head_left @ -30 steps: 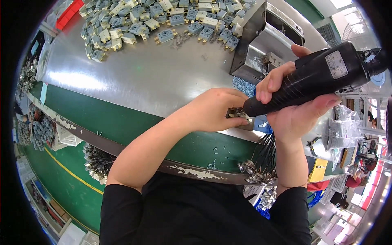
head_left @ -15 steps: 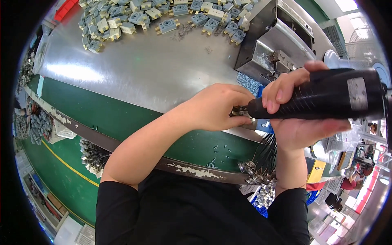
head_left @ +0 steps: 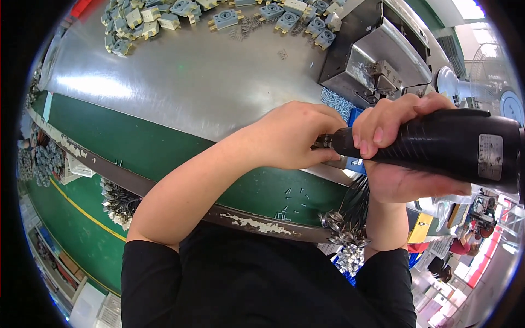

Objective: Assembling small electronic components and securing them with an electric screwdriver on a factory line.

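Observation:
In my right hand (head_left: 394, 131) is a black electric screwdriver (head_left: 443, 139), held nearly level with its tip toward the left. My left hand (head_left: 301, 134) is closed, thumb and fingers pinching a small metal part (head_left: 322, 142) right at the screwdriver's tip. Most of that part is hidden by my fingers, so its kind does not show. A blue tray (head_left: 354, 165) with a few small screws lies beneath the tool, partly covered by my hands. Just behind my hands, many small silvery screws (head_left: 336, 103) are heaped beside a metal machine.
Grey and cream switch-like housings (head_left: 226, 19) are piled at the back of the steel plate (head_left: 180, 82), with loose springs (head_left: 250, 26) nearby. At right stands the steel box-shaped machine (head_left: 377, 60). Loose screws (head_left: 284, 213) lie on the green mat, near black cables (head_left: 358, 197) with metal ends.
The screwdriver has tilted, its rear end dropping lower in view. Both hands stay together at its tip, the left still pinching the metal part. The whole view has shifted slightly.

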A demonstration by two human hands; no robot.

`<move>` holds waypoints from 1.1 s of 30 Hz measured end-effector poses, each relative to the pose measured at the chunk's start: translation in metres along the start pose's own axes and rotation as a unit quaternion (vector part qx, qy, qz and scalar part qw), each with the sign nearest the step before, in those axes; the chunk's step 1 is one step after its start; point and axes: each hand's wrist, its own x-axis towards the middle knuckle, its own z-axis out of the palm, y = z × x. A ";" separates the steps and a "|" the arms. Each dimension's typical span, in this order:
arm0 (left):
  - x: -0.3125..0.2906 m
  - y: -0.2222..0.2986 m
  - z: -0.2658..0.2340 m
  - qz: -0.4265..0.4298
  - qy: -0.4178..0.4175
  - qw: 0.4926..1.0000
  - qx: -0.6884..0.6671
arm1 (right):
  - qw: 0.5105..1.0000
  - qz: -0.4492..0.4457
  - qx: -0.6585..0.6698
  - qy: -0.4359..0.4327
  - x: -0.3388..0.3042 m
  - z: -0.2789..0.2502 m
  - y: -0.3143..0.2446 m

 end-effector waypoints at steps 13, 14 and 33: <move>0.009 0.007 -0.006 0.026 0.006 0.999 0.023 | 1.000 -0.018 0.019 -0.017 0.031 -0.004 -0.047; 0.010 0.008 -0.004 0.072 0.015 0.996 0.045 | 0.998 -0.008 -0.050 0.045 0.037 -0.014 -0.045; -0.002 0.030 0.013 0.191 0.065 0.975 0.089 | 0.919 0.073 -0.337 0.191 -0.057 -0.063 -0.067</move>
